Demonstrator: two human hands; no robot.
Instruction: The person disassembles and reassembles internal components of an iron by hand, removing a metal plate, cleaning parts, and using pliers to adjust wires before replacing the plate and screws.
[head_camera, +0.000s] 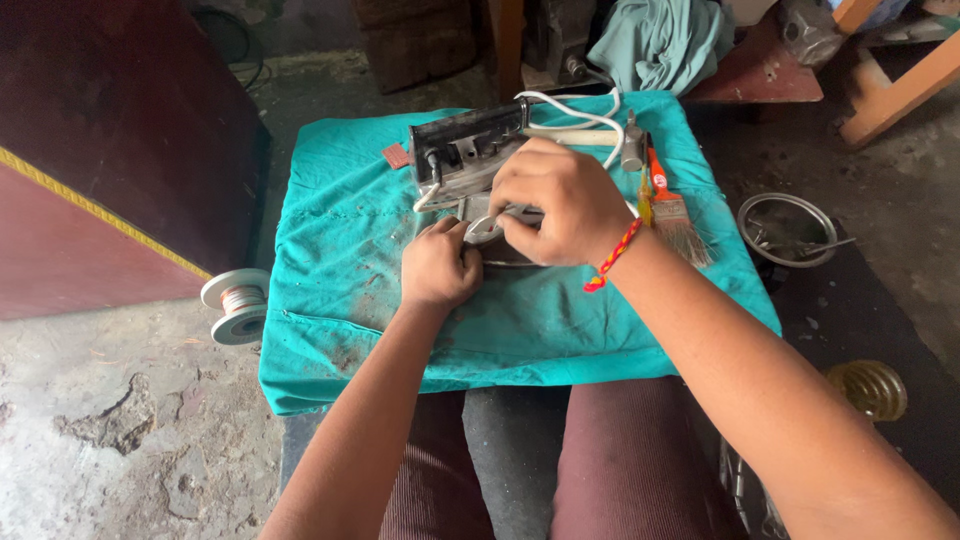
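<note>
Dismantled electric iron body (467, 150) lies on its side on the teal cloth (340, 250), innards exposed, white cord (580, 115) trailing. Both hands close together: left hand (438, 268) and right hand (562, 205) pinch a flat metal plate part (487, 228) just before it. Reassembly looks unfinished. Paintbrush (678, 220) and wire spool (240, 303) sit untouched.

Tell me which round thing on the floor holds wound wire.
The white spool left of the teal cloth; the metal bowl and amber ribbed disc lie right.
</note>
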